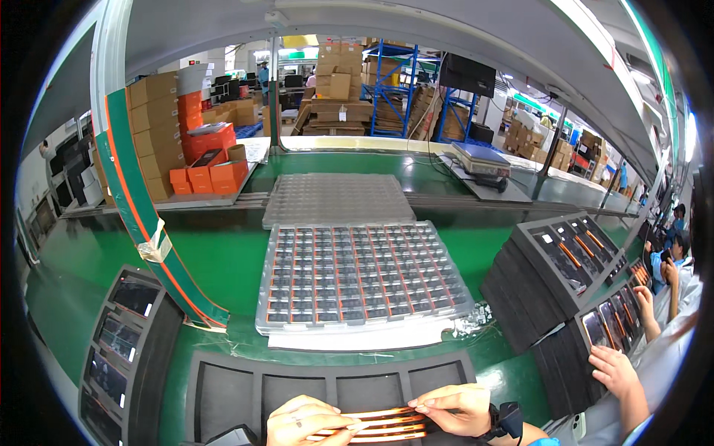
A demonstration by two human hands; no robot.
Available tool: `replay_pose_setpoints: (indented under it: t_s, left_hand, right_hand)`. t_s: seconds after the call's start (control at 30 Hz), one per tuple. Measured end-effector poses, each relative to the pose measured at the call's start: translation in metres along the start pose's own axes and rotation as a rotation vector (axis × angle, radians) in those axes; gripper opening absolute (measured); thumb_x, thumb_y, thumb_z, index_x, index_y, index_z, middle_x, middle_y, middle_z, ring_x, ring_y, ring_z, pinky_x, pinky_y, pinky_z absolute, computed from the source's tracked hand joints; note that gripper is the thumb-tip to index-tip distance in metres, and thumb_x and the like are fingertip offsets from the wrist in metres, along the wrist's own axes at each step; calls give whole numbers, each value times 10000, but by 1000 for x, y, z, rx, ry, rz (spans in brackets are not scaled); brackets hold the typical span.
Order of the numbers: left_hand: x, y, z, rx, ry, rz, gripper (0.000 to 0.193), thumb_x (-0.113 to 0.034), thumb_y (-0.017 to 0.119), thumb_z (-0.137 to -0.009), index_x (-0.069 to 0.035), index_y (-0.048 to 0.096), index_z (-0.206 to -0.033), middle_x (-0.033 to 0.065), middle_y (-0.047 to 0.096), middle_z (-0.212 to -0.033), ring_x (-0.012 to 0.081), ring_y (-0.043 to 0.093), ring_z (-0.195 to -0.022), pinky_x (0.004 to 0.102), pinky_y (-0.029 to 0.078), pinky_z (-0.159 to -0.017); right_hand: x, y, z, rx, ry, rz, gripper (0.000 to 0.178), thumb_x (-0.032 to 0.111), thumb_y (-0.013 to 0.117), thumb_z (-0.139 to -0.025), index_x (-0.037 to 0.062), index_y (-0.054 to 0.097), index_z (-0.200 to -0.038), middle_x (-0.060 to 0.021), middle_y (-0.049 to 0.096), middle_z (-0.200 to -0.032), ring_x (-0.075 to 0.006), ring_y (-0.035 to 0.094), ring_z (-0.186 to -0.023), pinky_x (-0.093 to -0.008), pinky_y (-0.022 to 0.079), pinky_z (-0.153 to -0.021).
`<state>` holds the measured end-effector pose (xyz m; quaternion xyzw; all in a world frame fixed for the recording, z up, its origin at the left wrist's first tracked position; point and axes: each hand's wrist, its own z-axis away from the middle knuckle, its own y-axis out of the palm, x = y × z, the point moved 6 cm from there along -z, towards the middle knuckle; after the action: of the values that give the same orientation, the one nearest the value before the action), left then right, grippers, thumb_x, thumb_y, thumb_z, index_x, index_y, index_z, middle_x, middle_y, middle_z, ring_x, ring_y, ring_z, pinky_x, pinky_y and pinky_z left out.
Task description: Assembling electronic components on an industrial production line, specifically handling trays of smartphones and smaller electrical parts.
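Observation:
Thin copper-orange strips (pixel 388 426), several of them side by side, stretch between my two hands at the lower edge. My left hand (pixel 305 422) pinches their left ends with thumb and fingers. At the other end, my right hand (pixel 457 409) grips the top strip between thumb and forefinger; whether it holds the lower strips too, I cannot tell. Below both hands lies a black foam tray (pixel 368 394) with square compartments, its near part cut off by the frame. Beyond it sits a clear plastic tray (pixel 274 325) filled with rows of small dark parts and orange strips.
Stacked black foam trays with dark panels stand at left (pixel 160 334) and right (pixel 513 275). A second clear tray (pixel 335 197) and a scale (pixel 480 160) lie farther back. A green-orange post (pixel 141 201) rises at left. Other people's hands (pixel 617 372) work at right.

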<state>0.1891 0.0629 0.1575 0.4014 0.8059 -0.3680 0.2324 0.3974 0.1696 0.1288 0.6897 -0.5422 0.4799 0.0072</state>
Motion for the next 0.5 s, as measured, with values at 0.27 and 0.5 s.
replay_pose_setpoints:
  t_s: [0.27, 0.5]
  left_hand:
    - [0, 1, 0, 7, 18, -9, 138, -12, 801, -736, -45, 735, -853, 87, 711, -809, 251, 677, -777, 337, 538, -708]
    - [-1, 2, 1, -20, 33, -23, 136, -10, 799, -740, -46, 733, -853, 88, 710, -816, 245, 677, -777, 328, 539, -684]
  right_hand:
    - [3, 2, 0, -93, -127, -109, 144, -53, 748, -808, 14, 637, -872, -174, 743, -918, -244, 753, -800, -320, 625, -690]
    - [8, 3, -3, -36, -184, 28, 186, -64, 761, -783, 10, 626, -887, -164, 742, -858, -245, 752, -768, -317, 618, -653]
